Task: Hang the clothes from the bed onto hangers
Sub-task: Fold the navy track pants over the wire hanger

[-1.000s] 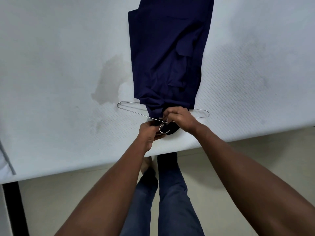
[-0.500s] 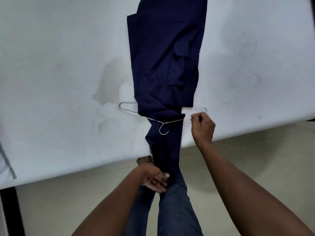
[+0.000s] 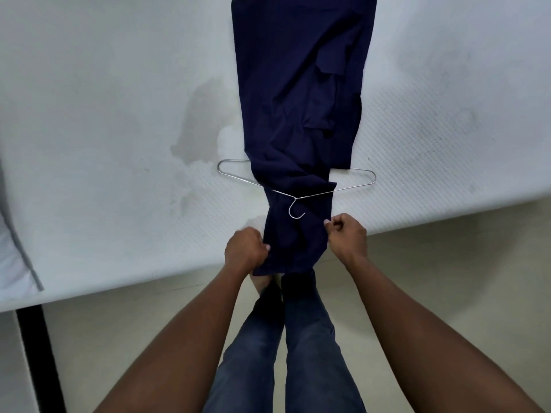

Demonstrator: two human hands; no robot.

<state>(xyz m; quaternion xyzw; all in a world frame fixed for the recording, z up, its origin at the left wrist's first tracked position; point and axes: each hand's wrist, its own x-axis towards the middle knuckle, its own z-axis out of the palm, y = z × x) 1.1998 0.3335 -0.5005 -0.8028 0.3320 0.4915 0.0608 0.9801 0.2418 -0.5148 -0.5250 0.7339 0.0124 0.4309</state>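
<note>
1. Your left hand (image 3: 246, 248) and right hand (image 3: 346, 234) each pinch a side edge of the navy garment (image 3: 298, 99) at the bed (image 3: 149, 234) edge; pull unevenly and it may skew.
2. It runs through the wire hanger (image 3: 295, 198) lying on the bed; tug too far and the hanger could slide off.

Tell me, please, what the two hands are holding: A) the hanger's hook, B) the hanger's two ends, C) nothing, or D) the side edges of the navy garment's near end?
D: the left hand and right hand each grip a side edge of the navy garment, and neither touches the wire hanger.
</note>
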